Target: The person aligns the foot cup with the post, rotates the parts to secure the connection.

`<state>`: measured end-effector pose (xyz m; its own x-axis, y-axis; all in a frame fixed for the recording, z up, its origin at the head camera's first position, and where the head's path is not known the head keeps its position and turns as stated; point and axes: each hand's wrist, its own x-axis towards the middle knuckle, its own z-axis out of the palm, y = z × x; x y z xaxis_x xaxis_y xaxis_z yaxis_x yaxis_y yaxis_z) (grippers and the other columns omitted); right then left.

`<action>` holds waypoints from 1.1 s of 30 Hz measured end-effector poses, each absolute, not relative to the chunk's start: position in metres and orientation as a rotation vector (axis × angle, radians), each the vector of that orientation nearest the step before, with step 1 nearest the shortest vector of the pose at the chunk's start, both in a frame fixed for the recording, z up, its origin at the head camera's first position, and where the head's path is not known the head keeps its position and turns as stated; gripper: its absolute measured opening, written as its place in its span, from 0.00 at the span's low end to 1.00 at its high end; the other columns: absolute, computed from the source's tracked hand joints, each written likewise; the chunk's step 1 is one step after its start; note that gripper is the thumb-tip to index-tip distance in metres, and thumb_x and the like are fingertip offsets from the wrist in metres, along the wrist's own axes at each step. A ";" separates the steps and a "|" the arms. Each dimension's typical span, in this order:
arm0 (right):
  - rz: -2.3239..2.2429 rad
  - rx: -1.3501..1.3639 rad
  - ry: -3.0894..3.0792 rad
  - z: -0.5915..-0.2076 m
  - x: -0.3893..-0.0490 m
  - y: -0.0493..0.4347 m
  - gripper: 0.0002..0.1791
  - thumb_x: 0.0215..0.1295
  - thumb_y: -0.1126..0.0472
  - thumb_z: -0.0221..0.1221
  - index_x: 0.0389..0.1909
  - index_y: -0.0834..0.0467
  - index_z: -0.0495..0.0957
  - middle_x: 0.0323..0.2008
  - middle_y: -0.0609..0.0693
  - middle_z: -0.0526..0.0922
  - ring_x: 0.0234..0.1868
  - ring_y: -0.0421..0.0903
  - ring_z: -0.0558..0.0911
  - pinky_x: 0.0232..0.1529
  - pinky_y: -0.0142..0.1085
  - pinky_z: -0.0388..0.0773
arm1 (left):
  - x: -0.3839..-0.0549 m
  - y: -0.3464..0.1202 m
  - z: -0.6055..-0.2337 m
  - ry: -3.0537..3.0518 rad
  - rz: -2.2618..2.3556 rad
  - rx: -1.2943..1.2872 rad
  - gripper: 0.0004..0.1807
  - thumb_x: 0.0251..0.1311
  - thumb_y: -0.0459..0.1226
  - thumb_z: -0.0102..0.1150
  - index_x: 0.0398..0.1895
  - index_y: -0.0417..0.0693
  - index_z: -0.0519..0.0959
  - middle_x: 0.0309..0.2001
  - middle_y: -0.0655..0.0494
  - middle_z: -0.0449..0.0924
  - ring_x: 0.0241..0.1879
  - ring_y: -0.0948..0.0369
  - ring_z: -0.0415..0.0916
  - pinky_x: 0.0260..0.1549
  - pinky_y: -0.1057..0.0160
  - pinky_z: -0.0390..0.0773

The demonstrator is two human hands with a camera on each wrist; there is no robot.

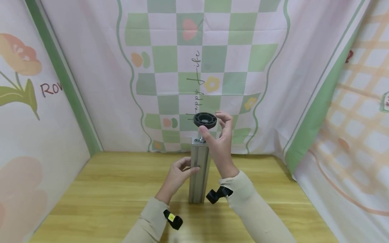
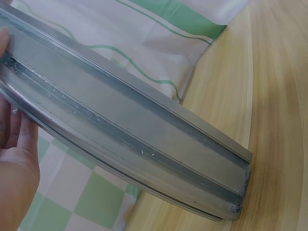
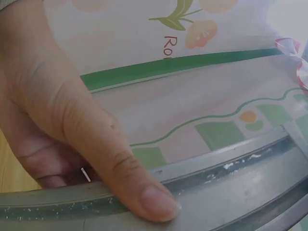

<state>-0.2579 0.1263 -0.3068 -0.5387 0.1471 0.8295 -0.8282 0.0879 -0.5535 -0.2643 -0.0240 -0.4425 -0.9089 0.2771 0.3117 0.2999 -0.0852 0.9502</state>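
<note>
An aluminium profile [image 1: 197, 179] stands upright on the wooden table, with grooves along its sides. My left hand [image 1: 179, 173] grips it around mid-height. In the right wrist view the left thumb [image 3: 159, 202] lies flat along the profile [image 3: 240, 187]. A black round levelling foot [image 1: 205, 115] sits above the profile's top end, its ribbed underside facing up and its metal stud reaching down to the end plate [image 1: 197, 140]. My right hand [image 1: 223, 145] holds the foot's rim, thumb at the front and fingers curled at its right. The left wrist view shows the profile's lower end [image 2: 236, 192] on the table.
The wooden table [image 1: 121, 182] meets printed fabric walls at the back and both sides. A checkered panel [image 1: 164, 57] hangs behind the profile. Black wrist cameras sit on both sleeves, the right one [image 1: 217, 194] close to the profile.
</note>
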 end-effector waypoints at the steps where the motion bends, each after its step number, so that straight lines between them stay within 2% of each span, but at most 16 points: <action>1: 1.589 0.706 -1.590 -0.308 -0.259 0.128 0.30 0.65 0.51 0.58 0.62 0.64 0.64 0.64 0.53 0.67 0.69 0.47 0.62 0.71 0.52 0.51 | -0.264 -0.024 -0.443 -2.117 -2.201 -0.667 0.21 0.59 0.45 0.72 0.54 0.50 0.82 0.49 0.52 0.82 0.53 0.55 0.77 0.60 0.57 0.75; 6: 1.786 0.882 -1.635 -0.308 -0.264 0.135 0.34 0.76 0.43 0.36 0.74 0.59 0.57 0.73 0.53 0.62 0.74 0.50 0.58 0.74 0.55 0.40 | -0.264 -0.023 -0.442 -2.106 -2.206 -0.679 0.21 0.59 0.45 0.73 0.53 0.50 0.82 0.49 0.51 0.81 0.53 0.54 0.77 0.60 0.57 0.75; 8: 1.862 0.963 -1.646 -0.306 -0.266 0.136 0.35 0.78 0.40 0.31 0.76 0.58 0.56 0.74 0.55 0.63 0.75 0.52 0.59 0.74 0.56 0.37 | -0.264 -0.023 -0.442 -2.100 -2.208 -0.686 0.21 0.59 0.45 0.73 0.53 0.49 0.82 0.49 0.51 0.81 0.53 0.54 0.77 0.60 0.56 0.75; 11: 1.933 1.039 -1.684 -0.304 -0.267 0.137 0.36 0.79 0.39 0.28 0.77 0.57 0.55 0.73 0.55 0.64 0.75 0.51 0.60 0.75 0.55 0.37 | -0.265 -0.024 -0.443 -2.101 -2.202 -0.689 0.22 0.59 0.46 0.72 0.54 0.49 0.82 0.49 0.52 0.81 0.53 0.55 0.77 0.61 0.55 0.74; 16: 2.004 1.105 -1.693 -0.303 -0.269 0.140 0.37 0.80 0.40 0.30 0.76 0.61 0.54 0.73 0.56 0.65 0.74 0.50 0.61 0.75 0.54 0.41 | -0.264 -0.023 -0.442 -2.095 -2.196 -0.694 0.21 0.60 0.44 0.72 0.54 0.47 0.81 0.49 0.52 0.82 0.53 0.55 0.77 0.61 0.54 0.74; 23: 2.101 1.098 -1.663 -0.303 -0.269 0.142 0.35 0.77 0.39 0.39 0.71 0.61 0.60 0.73 0.62 0.62 0.74 0.52 0.60 0.72 0.60 0.39 | -0.264 -0.022 -0.441 -2.093 -2.206 -0.680 0.20 0.60 0.42 0.72 0.53 0.46 0.81 0.48 0.52 0.82 0.53 0.55 0.77 0.61 0.55 0.74; 29: 2.005 1.094 -1.661 -0.306 -0.269 0.139 0.32 0.78 0.45 0.40 0.69 0.65 0.58 0.71 0.61 0.66 0.74 0.52 0.62 0.74 0.54 0.45 | -0.263 -0.023 -0.442 -2.090 -2.219 -0.669 0.20 0.61 0.42 0.71 0.54 0.46 0.81 0.49 0.51 0.82 0.53 0.55 0.77 0.62 0.54 0.73; 33: 1.990 1.029 -1.661 -0.308 -0.269 0.139 0.29 0.76 0.48 0.42 0.69 0.62 0.60 0.69 0.58 0.69 0.70 0.52 0.65 0.72 0.50 0.49 | -0.262 -0.024 -0.442 -2.091 -2.222 -0.672 0.21 0.60 0.44 0.72 0.54 0.48 0.81 0.49 0.51 0.82 0.53 0.54 0.77 0.61 0.54 0.74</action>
<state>-0.2694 0.1391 -0.3084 -0.6743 -0.1795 0.7163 -0.6727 -0.2509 -0.6961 -0.2623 -0.0236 -0.4424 -0.9073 0.2752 0.3180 0.3007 -0.1041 0.9480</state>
